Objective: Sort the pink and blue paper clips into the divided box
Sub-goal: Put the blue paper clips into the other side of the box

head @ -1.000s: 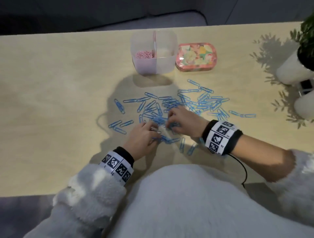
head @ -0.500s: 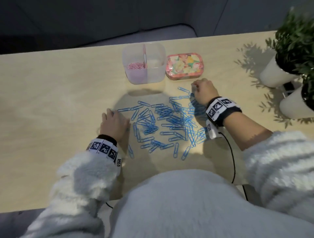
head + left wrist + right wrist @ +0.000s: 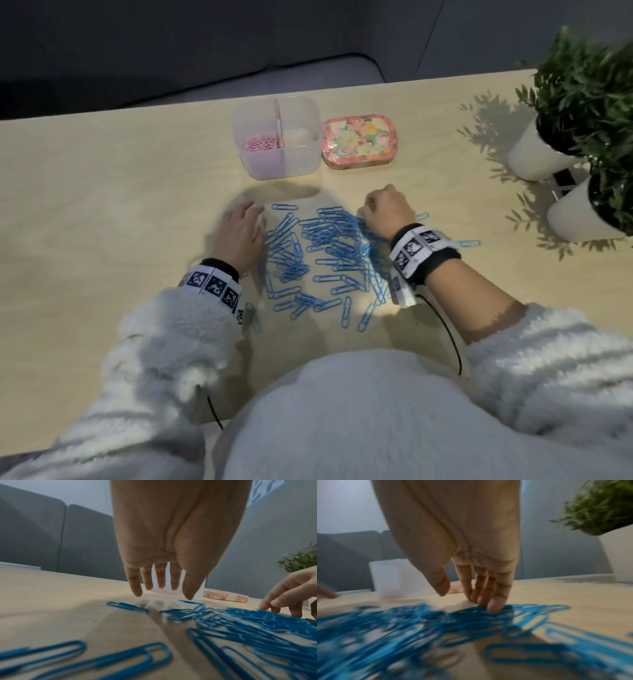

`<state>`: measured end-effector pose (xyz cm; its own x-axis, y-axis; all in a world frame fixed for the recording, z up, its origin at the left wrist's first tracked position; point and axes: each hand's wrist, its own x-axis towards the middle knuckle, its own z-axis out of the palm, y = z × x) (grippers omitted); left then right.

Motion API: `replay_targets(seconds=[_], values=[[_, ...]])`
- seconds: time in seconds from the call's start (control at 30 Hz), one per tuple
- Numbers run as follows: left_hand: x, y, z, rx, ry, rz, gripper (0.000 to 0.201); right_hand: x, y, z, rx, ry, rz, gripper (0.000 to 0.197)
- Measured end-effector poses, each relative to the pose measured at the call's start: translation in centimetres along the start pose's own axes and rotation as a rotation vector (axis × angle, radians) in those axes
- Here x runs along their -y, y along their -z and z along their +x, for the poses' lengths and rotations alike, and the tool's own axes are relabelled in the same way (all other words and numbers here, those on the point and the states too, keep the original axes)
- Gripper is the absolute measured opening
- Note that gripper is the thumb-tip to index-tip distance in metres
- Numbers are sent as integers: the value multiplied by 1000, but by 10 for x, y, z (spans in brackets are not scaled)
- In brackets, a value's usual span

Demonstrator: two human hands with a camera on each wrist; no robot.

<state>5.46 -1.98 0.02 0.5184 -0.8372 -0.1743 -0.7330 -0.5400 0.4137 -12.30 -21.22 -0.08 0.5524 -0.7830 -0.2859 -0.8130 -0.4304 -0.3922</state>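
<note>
A loose heap of blue paper clips [image 3: 322,253] lies on the wooden table [image 3: 102,205] in front of me. My left hand [image 3: 239,233] is at the heap's left edge, fingers straight and just above the table [image 3: 161,588], holding nothing. My right hand [image 3: 387,212] is at the heap's far right edge. Its fingertips [image 3: 493,608] press down on blue clips [image 3: 419,622], with the thumb held apart. The clear divided box [image 3: 298,154] stands behind the heap, with pink paper clips [image 3: 260,142] in its left compartment.
A flowered tin [image 3: 358,142] sits right of the box. Two white plant pots [image 3: 537,154] [image 3: 582,212] stand at the right edge. One stray blue clip [image 3: 469,243] lies right of my right wrist. A grey sofa is beyond the table's far edge.
Both hands went from the heap's middle out to its sides, then drew inwards. The blue clips are bunched closer together than before.
</note>
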Motion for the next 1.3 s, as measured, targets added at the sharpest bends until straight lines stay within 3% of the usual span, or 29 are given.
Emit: replay_targets(seconds=[0.2, 0.37, 0.6, 0.9, 1.03, 1.17, 1.23, 1.3], values=[[-21, -17, 31, 190, -156, 129, 53, 52, -37, -23, 72, 197, -142, 39], [-29, -25, 22, 72, -198, 98, 25, 46, -41, -26, 90, 285, -102, 33], [-37, -26, 17, 95, -98, -20, 24, 46, -40, -27, 127, 361, -151, 22], [-27, -15, 13, 86, 37, -167, 18, 49, 6, -6, 195, 278, 206, 19], [-27, -11, 14, 82, 47, -180, 20, 80, 45, 31, 80, 272, 228, 24], [-32, -4, 19, 82, 52, -244, 22, 113, 60, 71, -33, 207, 266, 17], [-37, 6, 25, 70, 47, -310, 23, 124, 59, 85, -24, 155, 273, 29], [-44, 20, 34, 27, 8, -364, 23, 128, 57, 94, 12, 145, 268, 12]])
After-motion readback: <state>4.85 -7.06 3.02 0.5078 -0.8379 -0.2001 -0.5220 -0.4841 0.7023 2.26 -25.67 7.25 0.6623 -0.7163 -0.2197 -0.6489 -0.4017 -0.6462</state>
